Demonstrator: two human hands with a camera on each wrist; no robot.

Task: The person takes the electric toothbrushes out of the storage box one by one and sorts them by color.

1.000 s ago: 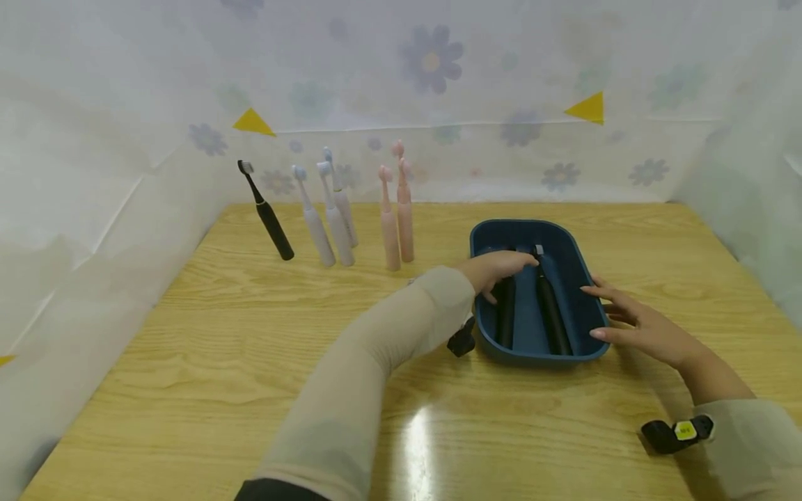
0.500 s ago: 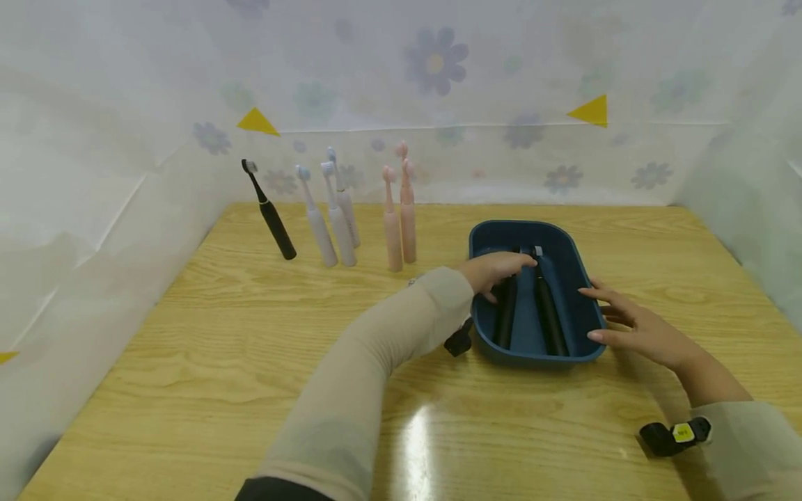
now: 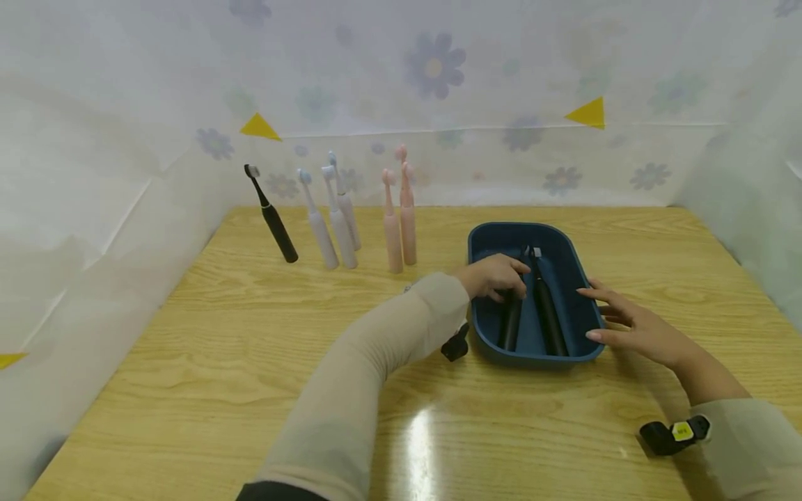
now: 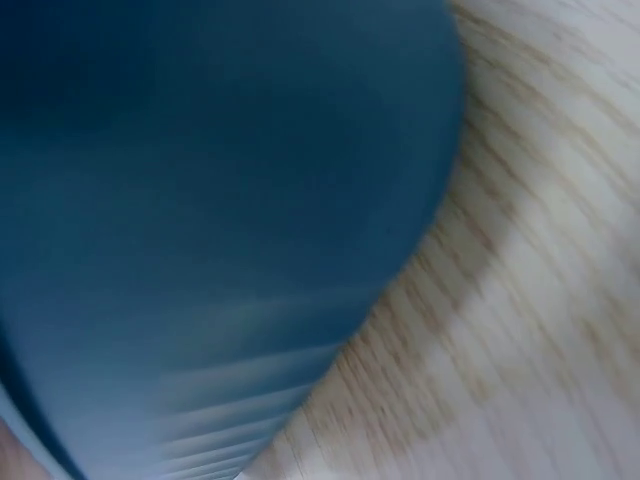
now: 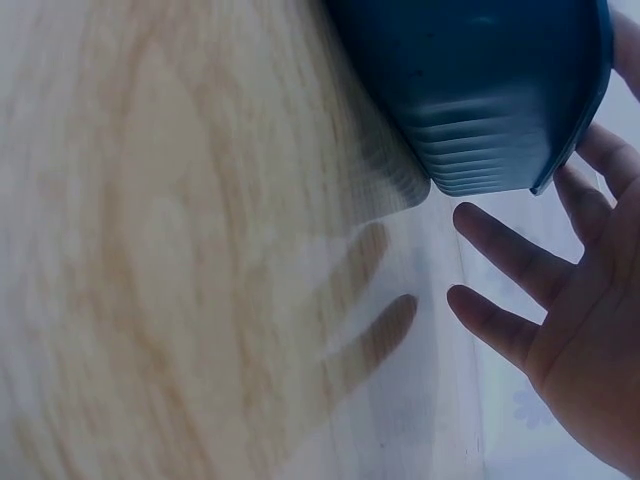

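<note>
A blue plastic bin (image 3: 571,278) stands right of centre in the head view, with two black electric toothbrushes lying in it. My left hand (image 3: 495,275) reaches over the bin's left wall, its fingers curled about the neck end of the left black toothbrush (image 3: 511,323) and partly hiding it. The other black toothbrush (image 3: 549,316) lies to the right, bristles toward the far end. Spread fingers of my right hand (image 3: 639,327) touch the bin's right side. In the right wrist view, that hand (image 5: 600,310) has straight fingers, some at the rim.
On the wooden table (image 3: 250,362), a black toothbrush (image 3: 279,233) stands at the far left. Beside it are several pale lilac toothbrushes (image 3: 340,233) and several pink ones (image 3: 392,240). A white flowered sheet (image 3: 476,83) encloses the back and sides.
My left fingers have drawn in from pointing toward the right brush and curled more. The left toothbrush's head end has shifted slightly right. My right hand stays put.
</note>
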